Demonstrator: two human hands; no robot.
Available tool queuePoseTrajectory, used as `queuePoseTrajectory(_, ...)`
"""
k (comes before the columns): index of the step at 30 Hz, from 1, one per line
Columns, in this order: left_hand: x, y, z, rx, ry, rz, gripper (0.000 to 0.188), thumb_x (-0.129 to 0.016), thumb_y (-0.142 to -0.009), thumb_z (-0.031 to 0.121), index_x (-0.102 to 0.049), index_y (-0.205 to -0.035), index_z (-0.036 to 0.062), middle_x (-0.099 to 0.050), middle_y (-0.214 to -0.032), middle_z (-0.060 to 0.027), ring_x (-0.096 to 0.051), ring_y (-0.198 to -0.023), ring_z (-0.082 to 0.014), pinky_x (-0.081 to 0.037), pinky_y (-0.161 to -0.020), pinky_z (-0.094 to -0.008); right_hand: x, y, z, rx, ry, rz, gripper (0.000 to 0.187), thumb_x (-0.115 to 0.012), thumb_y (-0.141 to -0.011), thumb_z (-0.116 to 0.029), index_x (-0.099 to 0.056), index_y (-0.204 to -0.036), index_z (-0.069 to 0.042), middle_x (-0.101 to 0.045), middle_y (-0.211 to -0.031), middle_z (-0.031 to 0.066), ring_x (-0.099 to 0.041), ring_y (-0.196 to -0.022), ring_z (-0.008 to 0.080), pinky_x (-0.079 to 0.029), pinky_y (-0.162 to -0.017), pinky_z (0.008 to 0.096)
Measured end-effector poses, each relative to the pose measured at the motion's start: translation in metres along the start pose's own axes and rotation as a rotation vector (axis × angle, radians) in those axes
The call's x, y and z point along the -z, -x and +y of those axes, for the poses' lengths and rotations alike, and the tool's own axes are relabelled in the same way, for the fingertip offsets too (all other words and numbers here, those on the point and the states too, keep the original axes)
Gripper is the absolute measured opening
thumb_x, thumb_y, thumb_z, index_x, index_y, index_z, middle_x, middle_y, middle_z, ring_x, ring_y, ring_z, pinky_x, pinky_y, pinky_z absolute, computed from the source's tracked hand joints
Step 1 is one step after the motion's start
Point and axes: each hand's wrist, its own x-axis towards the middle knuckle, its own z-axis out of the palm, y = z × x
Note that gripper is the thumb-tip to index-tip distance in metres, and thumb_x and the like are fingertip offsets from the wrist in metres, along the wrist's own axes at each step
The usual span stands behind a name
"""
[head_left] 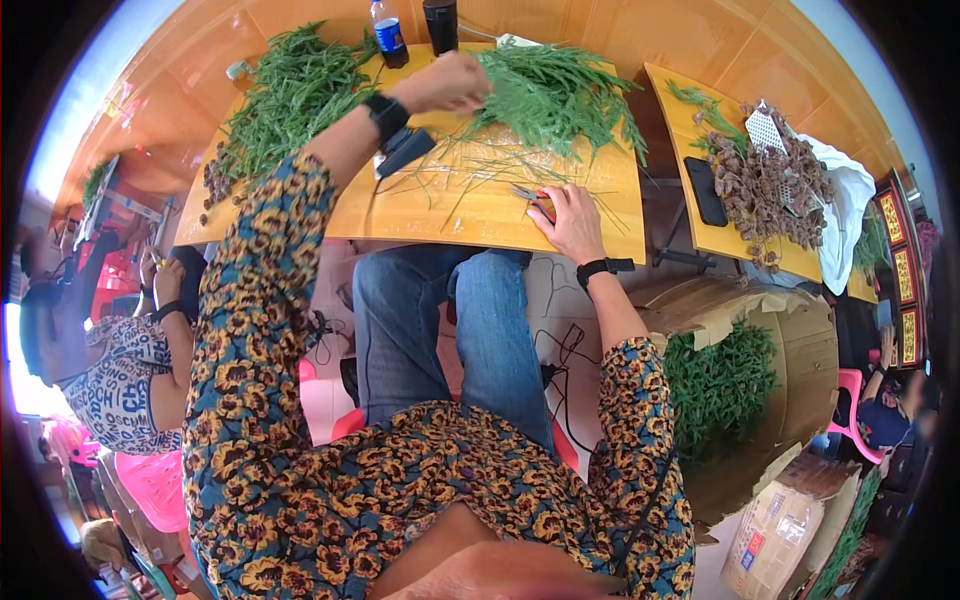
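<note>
My left hand (447, 82) is raised over the far part of the table, beside the right-hand heap of green artificial sprigs (560, 92). Its fingers are curled together and slightly blurred; whatever they pinch cannot be made out. My right hand (574, 224) rests near the front right of the tabletop, closed around red-handled pliers (545, 207) whose jaws point to the left. Thin loose green stems (440, 185) lie scattered between the hands. Another heap of green sprigs (300, 90) covers the table's left side.
A bottle (389, 35) and a dark cup (440, 25) stand at the back. Brown dried-looking flower heads (765, 185) and a black phone (706, 191) lie on the right-hand table (735, 240). An open cardboard box (800, 375) holds greenery at my right. Another person (130, 370) sits at left.
</note>
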Motion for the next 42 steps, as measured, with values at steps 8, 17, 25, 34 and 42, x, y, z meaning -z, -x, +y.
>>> queuePoseTrajectory(8, -0.057, 0.005, 0.083, -0.422, 0.545, 0.113, 0.026, -0.071, -0.107, 0.017, -0.070, -0.117, -0.0077, -0.076, -0.119, -0.0141, -0.077, -0.105, -0.0197, -0.065, -0.095, -0.0309, 0.009, -0.005, -0.002, -0.030, 0.004, 0.010, 0.042, -0.081, -0.094, -0.041, -0.072, -0.123, -0.011, -0.064, -0.113, 0.0108, -0.063, -0.106, 0.0335, -0.053, -0.093, 0.0463)
queuePoseTrajectory(17, -0.060, 0.148, -0.036, -0.334, 0.186, 0.118, 0.017, -0.071, -0.108, 0.017, -0.069, -0.107, 0.0004, -0.073, -0.140, -0.0138, -0.067, -0.111, -0.0116, -0.055, -0.095, -0.0273, 0.003, -0.009, -0.006, -0.001, 0.045, 0.008, 0.045, -0.080, -0.094, -0.044, -0.074, -0.123, -0.011, -0.064, -0.114, 0.0099, -0.060, -0.109, 0.0331, -0.047, -0.100, 0.0515)
queuePoseTrajectory(25, -0.088, 0.170, -0.050, -0.270, 0.164, 0.140, 0.014, -0.073, -0.106, 0.016, -0.071, -0.103, 0.0023, -0.073, -0.145, -0.0067, -0.052, -0.082, -0.0003, -0.045, -0.071, -0.0199, 0.009, -0.041, -0.036, -0.022, 0.243, 0.100, 0.037, -0.079, -0.093, -0.041, -0.080, -0.117, -0.012, -0.069, -0.119, 0.0055, -0.057, -0.116, 0.0314, -0.039, -0.106, 0.0583)
queuePoseTrajectory(34, -0.099, 0.203, -0.075, -0.218, 0.334, 0.161, 0.011, -0.073, -0.106, 0.011, -0.071, -0.102, 0.0013, -0.073, -0.144, -0.0078, -0.067, -0.102, -0.0098, -0.055, -0.085, -0.0293, 0.026, -0.062, -0.022, -0.288, 0.369, 0.060, 0.029, -0.074, -0.098, -0.037, -0.080, -0.112, -0.012, -0.074, -0.101, 0.0042, -0.067, -0.096, 0.0318, -0.052, -0.086, 0.0520)
queuePoseTrajectory(42, -0.118, 0.222, -0.076, -0.391, 0.130, 0.233, 0.012, -0.074, -0.103, 0.010, -0.070, -0.104, -0.0011, -0.075, -0.139, -0.0113, -0.071, -0.115, -0.0176, -0.056, -0.101, -0.0344, 0.004, -0.128, -0.079, -0.227, -0.098, 0.210, 0.028, -0.075, -0.100, -0.039, -0.082, -0.110, -0.014, -0.076, -0.091, 0.0096, -0.074, -0.090, 0.0343, -0.058, -0.080, 0.0500)
